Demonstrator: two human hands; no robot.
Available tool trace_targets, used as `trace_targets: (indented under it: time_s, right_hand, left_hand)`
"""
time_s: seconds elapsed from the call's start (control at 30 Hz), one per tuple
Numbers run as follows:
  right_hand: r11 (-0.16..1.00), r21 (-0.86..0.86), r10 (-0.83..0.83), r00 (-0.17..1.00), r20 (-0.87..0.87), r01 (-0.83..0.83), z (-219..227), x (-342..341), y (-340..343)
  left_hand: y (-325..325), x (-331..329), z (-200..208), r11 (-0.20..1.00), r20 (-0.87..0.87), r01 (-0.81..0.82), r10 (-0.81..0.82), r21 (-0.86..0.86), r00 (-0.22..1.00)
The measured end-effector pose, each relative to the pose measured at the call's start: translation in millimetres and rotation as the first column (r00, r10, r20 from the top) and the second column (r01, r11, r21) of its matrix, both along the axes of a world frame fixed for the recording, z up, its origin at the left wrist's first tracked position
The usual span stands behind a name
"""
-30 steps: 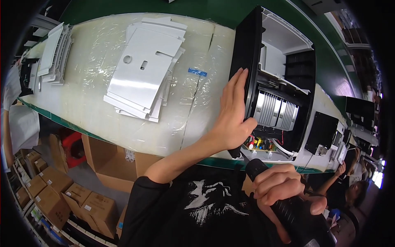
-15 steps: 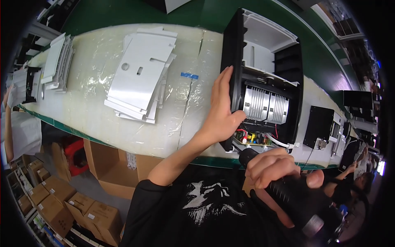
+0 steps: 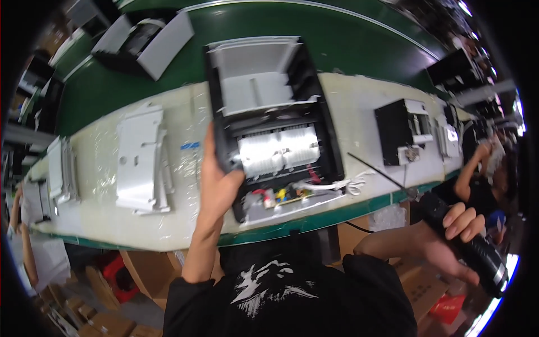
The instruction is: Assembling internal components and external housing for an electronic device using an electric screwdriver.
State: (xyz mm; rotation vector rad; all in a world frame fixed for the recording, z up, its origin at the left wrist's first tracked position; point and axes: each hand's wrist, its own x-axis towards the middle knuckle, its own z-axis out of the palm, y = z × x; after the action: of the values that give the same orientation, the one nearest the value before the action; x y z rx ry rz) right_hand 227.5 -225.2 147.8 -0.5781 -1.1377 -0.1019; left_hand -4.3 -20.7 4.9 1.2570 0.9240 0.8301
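Observation:
An open black housing (image 3: 328,126) with a white lined bin (image 3: 255,90) lies before me on the worktable. Inside it are silver finned metal blocks (image 3: 279,150), blurred by motion. Along its near edge runs a circuit board (image 3: 286,196) with coloured parts, and a white cable (image 3: 355,184) comes out at the right. My left hand (image 3: 218,188) grips the housing's left wall, thumb over the rim. Off to the right, my right hand (image 3: 465,223) is closed around a black electric screwdriver (image 3: 433,208). Its long thin bit points up and left, apart from the housing.
Stacked white panels (image 3: 137,160) lie left of the housing, with more panels (image 3: 59,168) farther left. A black-and-white unit (image 3: 393,132) stands to the right; another box-shaped unit (image 3: 168,45) is at the back left. Co-workers' arms (image 3: 477,163) show at both sides. Cardboard boxes (image 3: 140,269) sit below.
My right hand has carried the screwdriver away from the housing's near edge, out to the right. My left hand stays on the housing's left wall. The view has turned, so the housing appears farther left.

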Motion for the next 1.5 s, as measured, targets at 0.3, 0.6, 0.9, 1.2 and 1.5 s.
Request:
trace_targets:
  time_s: [0.3, 0.6, 0.9, 1.2, 1.5]
  right_hand:
    - [0.849, -0.165, -0.51, 0.86, -0.013, 0.501, -24.2, 144.0, -84.8]
    - [0.741, -0.232, -0.665, 0.737, -0.121, 0.63, -49.0, 181.2, -77.7]
    - [0.838, -0.354, -0.487, 0.862, -0.142, 0.415, -49.6, 207.8, -82.9]
    - [0.535, -0.514, -0.757, 0.651, 0.06, 0.67, -14.0, 219.6, 25.7]
    - [0.428, -0.623, -0.822, 0.569, 0.033, 0.655, -40.0, 182.5, 31.9]
  left_hand:
    - [-38.8, -15.8, 8.2, 0.991, -0.015, -0.124, 0.125, 0.039, 0.992]
    - [-47.8, -3.3, 10.0, 0.982, -0.039, -0.177, 0.179, 0.067, 0.983]
    - [-43.6, 5.4, 8.5, 0.982, -0.042, -0.176, 0.179, 0.068, 0.983]
    - [-40.3, 0.8, 3.9, 0.985, -0.034, -0.149, 0.153, 0.09, 0.988]
    - [-40.2, -7.5, -3.2, 0.995, 0.063, -0.101, 0.102, -0.011, 0.993]
